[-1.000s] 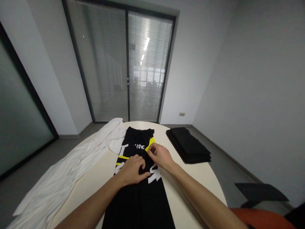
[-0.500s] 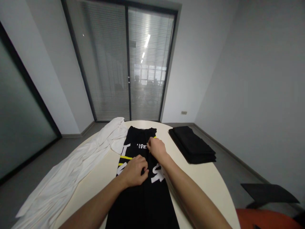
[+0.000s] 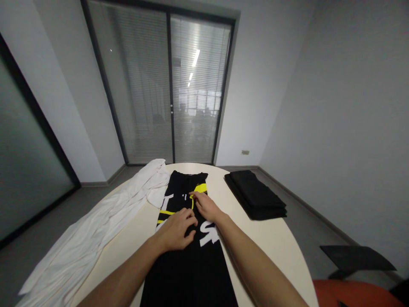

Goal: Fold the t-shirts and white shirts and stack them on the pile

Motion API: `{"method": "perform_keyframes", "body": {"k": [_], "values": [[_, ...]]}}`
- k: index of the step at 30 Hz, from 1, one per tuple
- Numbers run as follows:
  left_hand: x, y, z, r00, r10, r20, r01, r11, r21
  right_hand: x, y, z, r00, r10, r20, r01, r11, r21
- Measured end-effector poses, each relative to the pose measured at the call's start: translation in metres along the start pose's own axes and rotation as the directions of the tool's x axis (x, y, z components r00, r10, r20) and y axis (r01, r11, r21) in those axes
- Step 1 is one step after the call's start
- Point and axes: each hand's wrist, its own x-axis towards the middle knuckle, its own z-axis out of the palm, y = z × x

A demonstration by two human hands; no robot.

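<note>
A long black garment with white lettering and yellow stripes lies lengthwise down the table in front of me. My left hand rests on its middle, fingers bent downward and the thumb apart from them. Farther up and to the right, my right hand lies on the same cloth with its fingers stretched out toward the left. Its fingertips touch the fabric near a yellow line, and a yellow patch shows just beyond them. Part of the lettering is hidden under my hands.
A crumpled white cloth covers the left side of the round cream table and hangs over its edge. At the right is a stack of folded black cloth. An orange-and-black chair stands at lower right.
My right hand has moved slightly left and its pinched fingers have spread out on the cloth. A yellow patch now shows beside it, and less white lettering is visible. My left hand stays nearly in place.
</note>
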Motion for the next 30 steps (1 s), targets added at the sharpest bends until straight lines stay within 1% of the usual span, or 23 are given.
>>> {"method": "perform_keyframes", "body": {"k": [3, 4, 5, 6, 8, 9, 10, 12, 14, 16, 20, 24, 27, 29, 30], "values": [[-0.003, -0.002, 0.001, 1.000, 0.004, 0.013, -0.004, 1.000, -0.019, -0.001, -0.003, -0.007, 0.999, 0.020, 0.031, -0.019, 1.000, -0.012], [-0.003, -0.003, 0.001, 1.000, 0.000, 0.005, 0.000, 1.000, -0.030, 0.000, -0.005, -0.010, 0.997, 0.067, 0.041, -0.065, 0.997, -0.053], [-0.004, -0.004, 0.001, 1.000, -0.005, -0.004, 0.005, 0.999, -0.042, 0.000, -0.007, -0.015, 0.989, 0.146, 0.040, -0.141, 0.984, -0.106], [-0.004, -0.004, 0.002, 1.000, -0.011, -0.013, 0.011, 0.999, -0.053, 0.000, -0.008, -0.020, 0.969, 0.247, 0.024, -0.240, 0.957, -0.162], [-0.005, -0.006, 0.003, 0.999, -0.031, -0.032, 0.029, 0.997, -0.067, -0.003, -0.008, -0.030, 0.894, 0.446, -0.030, -0.440, 0.866, -0.239], [-0.005, -0.007, 0.003, 0.998, -0.041, -0.038, 0.038, 0.997, -0.073, -0.006, -0.006, -0.035, 0.857, 0.513, -0.045, -0.507, 0.824, -0.254], [-0.005, -0.007, 0.004, 0.998, -0.047, -0.040, 0.043, 0.996, -0.079, -0.011, -0.004, -0.038, 0.835, 0.548, -0.044, -0.540, 0.801, -0.259], [-0.004, -0.008, 0.006, 0.998, -0.050, -0.041, 0.046, 0.995, -0.092, -0.021, -0.001, -0.042, 0.824, 0.567, -0.017, -0.552, 0.794, -0.256], [-0.003, -0.009, 0.008, 0.997, -0.061, -0.047, 0.056, 0.993, -0.107, -0.030, 0.001, -0.042, 0.826, 0.564, -0.002, -0.546, 0.800, -0.249], [-0.002, -0.010, 0.011, 0.993, -0.095, -0.067, 0.086, 0.989, -0.116, -0.036, -0.002, -0.039, 0.825, 0.564, -0.030, -0.553, 0.796, -0.245], [-0.002, -0.012, 0.016, 0.983, -0.157, -0.095, 0.146, 0.983, -0.109, -0.039, -0.009, -0.033, 0.822, 0.557, -0.119, -0.568, 0.788, -0.238], [-0.002, -0.012, 0.018, 0.980, -0.161, -0.116, 0.152, 0.985, -0.088, -0.036, -0.009, -0.030, 0.821, 0.563, -0.096, -0.566, 0.780, -0.266], [-0.002, -0.013, 0.020, 0.979, -0.131, -0.153, 0.122, 0.990, -0.072, -0.035, -0.012, -0.032, 0.844, 0.527, -0.104, -0.528, 0.780, -0.335], [-0.002, -0.014, 0.022, 0.980, -0.113, -0.162, 0.104, 0.993, -0.063, -0.036, -0.019, -0.034, 0.883, 0.451, -0.127, -0.463, 0.802, -0.378], [-0.002, -0.015, 0.023, 0.981, -0.111, -0.159, 0.102, 0.993, -0.061, -0.037, -0.024, -0.036, 0.911, 0.392, -0.127, -0.409, 0.826, -0.387]]}}
